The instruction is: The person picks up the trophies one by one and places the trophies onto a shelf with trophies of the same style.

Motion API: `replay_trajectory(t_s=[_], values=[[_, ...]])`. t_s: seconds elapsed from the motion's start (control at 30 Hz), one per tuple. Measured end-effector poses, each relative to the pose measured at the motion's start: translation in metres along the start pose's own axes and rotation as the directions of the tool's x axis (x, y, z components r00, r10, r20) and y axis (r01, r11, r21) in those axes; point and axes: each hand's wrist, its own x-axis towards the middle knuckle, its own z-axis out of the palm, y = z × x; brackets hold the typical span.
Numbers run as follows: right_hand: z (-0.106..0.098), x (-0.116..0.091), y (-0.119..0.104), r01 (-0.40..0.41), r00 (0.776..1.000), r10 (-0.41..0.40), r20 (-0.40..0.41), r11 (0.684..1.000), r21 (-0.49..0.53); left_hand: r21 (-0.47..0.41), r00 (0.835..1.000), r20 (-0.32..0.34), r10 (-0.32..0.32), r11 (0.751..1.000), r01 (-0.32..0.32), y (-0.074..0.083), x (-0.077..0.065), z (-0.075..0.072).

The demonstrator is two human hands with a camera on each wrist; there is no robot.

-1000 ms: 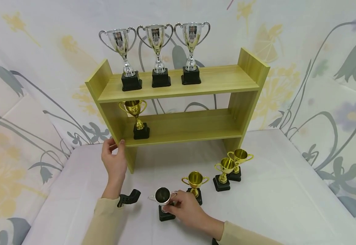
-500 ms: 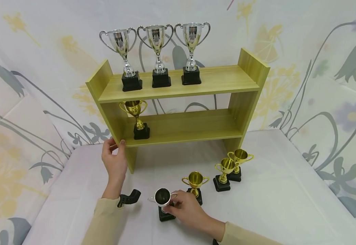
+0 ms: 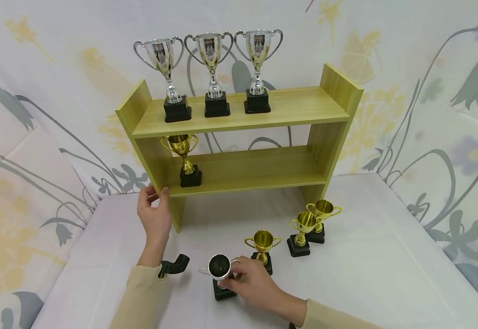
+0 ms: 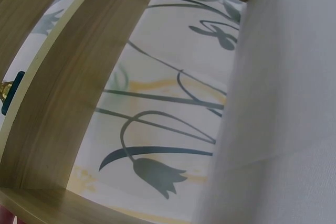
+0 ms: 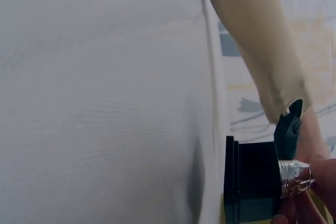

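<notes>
My right hand (image 3: 257, 283) pinches the stem of a small silver trophy (image 3: 219, 266) above its black base, low in the head view. The right wrist view has the square base (image 5: 254, 177) and shiny stem (image 5: 295, 178) side-on; whether the base touches the cloth, I cannot tell. My left hand (image 3: 155, 214) grips the left side panel of a two-tier wooden shelf (image 3: 255, 187), thumb at the front edge. One gold trophy (image 3: 183, 151) stands at the left of the lower tier. Beside my right hand, a gold trophy (image 3: 263, 241) stands on the table, partly hidden.
Three taller silver trophies (image 3: 212, 64) line the upper tier from its left end. Two more gold trophies (image 3: 306, 224) stand close together on the white cloth (image 3: 366, 260) at right. A floral backdrop (image 3: 403, 114) rises behind. Black wrist straps (image 3: 174, 265) are on both arms.
The silver trophy in my right hand has shifted very slightly toward me. My left hand keeps its grip on the shelf panel, and the other trophies stay put.
</notes>
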Motion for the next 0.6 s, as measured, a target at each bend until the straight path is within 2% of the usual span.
replay_trajectory(t_s=[0.43,0.6], values=[[-0.004,-0.002,-0.010,0.027,1.000,-0.027,0.000,1.000,0.000,0.006,1.000,0.000,0.010,1.000,-0.010,-0.002,-0.001,-0.001],[-0.006,-0.002,-0.014,0.062,0.998,-0.062,-0.002,0.998,-0.004,-0.003,1.000,0.002,0.014,1.000,-0.014,-0.001,0.000,-0.001]])
